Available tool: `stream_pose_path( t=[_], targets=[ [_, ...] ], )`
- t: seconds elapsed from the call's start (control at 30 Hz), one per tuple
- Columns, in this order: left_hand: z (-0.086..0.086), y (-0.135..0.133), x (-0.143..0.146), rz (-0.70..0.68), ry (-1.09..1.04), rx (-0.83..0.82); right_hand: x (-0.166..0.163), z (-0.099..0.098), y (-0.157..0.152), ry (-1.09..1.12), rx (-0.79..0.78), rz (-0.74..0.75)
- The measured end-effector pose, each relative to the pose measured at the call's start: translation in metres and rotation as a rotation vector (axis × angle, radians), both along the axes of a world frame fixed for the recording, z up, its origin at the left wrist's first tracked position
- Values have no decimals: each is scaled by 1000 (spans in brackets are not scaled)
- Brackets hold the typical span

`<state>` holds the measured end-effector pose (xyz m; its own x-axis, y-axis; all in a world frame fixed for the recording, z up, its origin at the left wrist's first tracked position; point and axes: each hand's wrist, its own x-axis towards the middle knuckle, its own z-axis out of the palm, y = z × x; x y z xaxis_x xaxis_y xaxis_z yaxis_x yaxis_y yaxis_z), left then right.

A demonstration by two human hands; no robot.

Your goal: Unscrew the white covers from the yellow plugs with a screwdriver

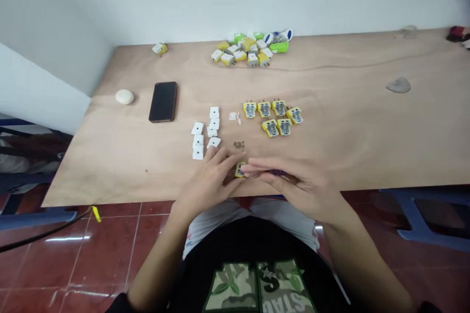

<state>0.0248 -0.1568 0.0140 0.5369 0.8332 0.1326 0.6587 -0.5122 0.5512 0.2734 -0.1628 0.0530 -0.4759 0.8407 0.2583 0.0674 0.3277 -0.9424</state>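
My left hand (211,176) is closed on a small yellow plug part (240,170) at the near edge of the wooden table (348,122). My right hand (290,183) meets it from the right, its fingers blurred and wrapped round a dark purple tool (277,173), seemingly a screwdriver. Just beyond the hands lie small brass screws (239,145). Several white covers (205,132) lie to the left of them. Several opened yellow plug halves (273,116) sit in two rows to the right.
A heap of yellow, white and green plugs (249,49) lies at the far edge. A black phone (163,101) and a white oval object (125,96) are at the left, one lone plug (160,48) at the far left. Red tile floor lies below.
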Motion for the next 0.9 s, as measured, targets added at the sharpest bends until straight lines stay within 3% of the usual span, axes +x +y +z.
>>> stream_pose_path(
  t=[0.1, 0.17, 0.3, 0.37, 0.53, 0.73, 0.9],
  targets=[
    [-1, 1, 3, 37, -16, 3, 1, -1, -1, -34, 70, -127],
    [-2, -1, 9, 80, -28, 36, -2, -6, 0, 19, 21, -172],
    [-5, -6, 25, 136, -98, 129, -8, -20, 7, 365, -196, -196],
    [-6, -6, 30, 163, -126, 177, -8, -25, 11, 459, -206, -210],
    [-4, -7, 36, 201, -159, 255, 0, -27, 12, 333, -70, -306],
    [-4, -9, 46, 192, -210, 285, -9, -28, 11, 410, -111, -489],
    [-6, -8, 46, 195, -240, 270, -10, -30, 14, 652, -323, -410]
  ],
)
